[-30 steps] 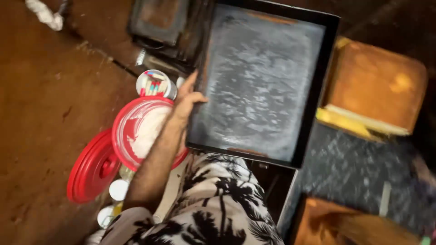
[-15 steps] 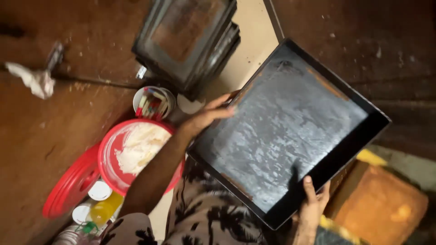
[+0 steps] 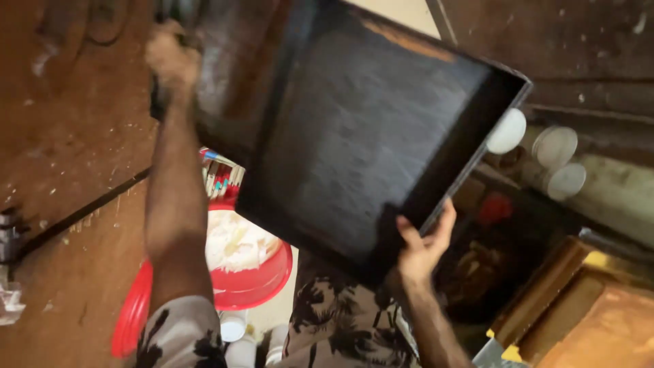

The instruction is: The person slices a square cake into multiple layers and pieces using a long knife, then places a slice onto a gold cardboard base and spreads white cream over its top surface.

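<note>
Brown floor point(image 3: 68, 136), scuffed and speckled, under everything. Large black baking tray point(image 3: 368, 136), tilted, held up in front of me. My left hand point(image 3: 174, 61) clamped on its upper-left edge, blurred. My right hand point(image 3: 422, 245) gripping its lower-right edge, fingers over the rim. Hands well apart. Below the tray: red bowl point(image 3: 252, 272) of white dough, red lid point(image 3: 129, 320) beside it. White-capped tubs point(image 3: 555, 146) at right.
</note>
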